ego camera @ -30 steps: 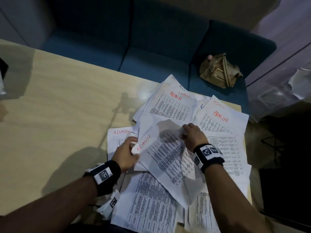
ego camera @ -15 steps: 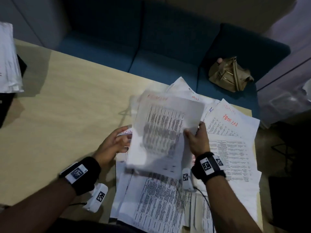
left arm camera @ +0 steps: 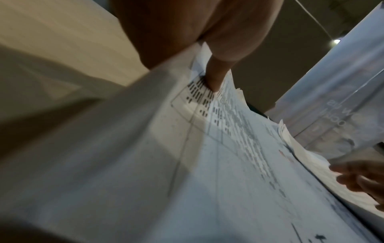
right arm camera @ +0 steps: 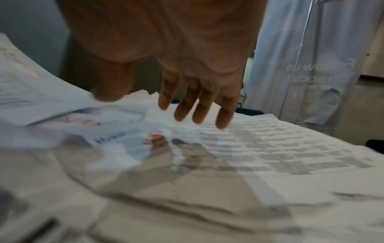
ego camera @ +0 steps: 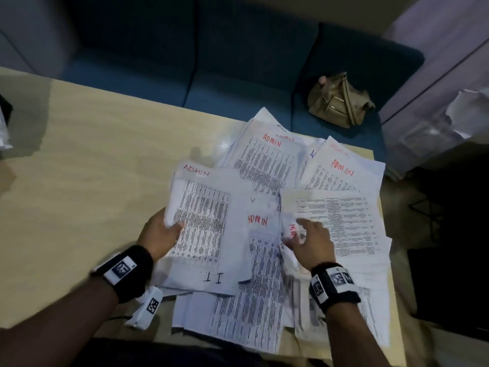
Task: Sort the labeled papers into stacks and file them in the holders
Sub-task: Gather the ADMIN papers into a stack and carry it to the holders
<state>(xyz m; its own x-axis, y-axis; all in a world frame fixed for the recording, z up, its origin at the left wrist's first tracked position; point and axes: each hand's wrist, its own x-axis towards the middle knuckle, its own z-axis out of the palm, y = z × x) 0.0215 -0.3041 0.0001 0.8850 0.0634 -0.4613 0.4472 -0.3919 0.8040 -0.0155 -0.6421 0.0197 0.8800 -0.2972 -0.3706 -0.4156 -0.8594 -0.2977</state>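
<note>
A loose heap of printed papers [ego camera: 267, 165], many marked ADMIN in red, covers the right half of the wooden table [ego camera: 92, 168]. My left hand [ego camera: 161, 234] grips the left edge of a sheet [ego camera: 206, 223] marked ADMIN at its top, thumb [left arm camera: 216, 77] on the print; a sheet below it reads I.T. My right hand [ego camera: 309, 242] hovers over the heap with fingers [right arm camera: 199, 108] straight and spread, just above a curled paper [ego camera: 291, 231] with red lettering and a text sheet [ego camera: 341, 223]. No holder is clearly in view.
A blue sofa [ego camera: 238, 75] runs behind the table with a tan bag [ego camera: 340, 100] on its right seat. White paper and a dark object [ego camera: 4, 120] peek in at the far left edge. The table's left half [ego camera: 79, 207] is bare wood.
The sheet both hands held up has come down onto the heap. My right hand let go of it and moved right over the papers; my left hand still holds its left edge.
</note>
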